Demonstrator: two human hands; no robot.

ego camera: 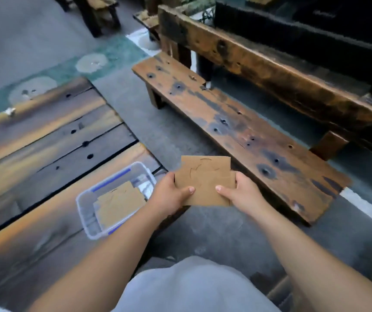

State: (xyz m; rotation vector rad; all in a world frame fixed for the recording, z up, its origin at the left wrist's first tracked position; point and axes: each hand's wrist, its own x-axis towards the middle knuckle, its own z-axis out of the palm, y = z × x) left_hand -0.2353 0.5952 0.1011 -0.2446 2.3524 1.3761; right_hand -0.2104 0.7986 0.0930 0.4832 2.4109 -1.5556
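Brown cardboard sheets (204,180) are pinched at both sides by our left hand (169,194) and right hand (241,192), thumbs on top, above the floor (180,136) beside the desk (45,154). At eight o'clock, a clear bin (83,212) holds more cardboard (118,203).

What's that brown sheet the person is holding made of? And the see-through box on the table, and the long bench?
The brown sheet looks like thin cardboard: matte tan, flat, with curved cut lines and a notched edge. The box seems to be clear plastic: glossy see-through walls and blue strips at the rim. The bench looks like old, perhaps varnished wood: visible grain, dark stains and holes.
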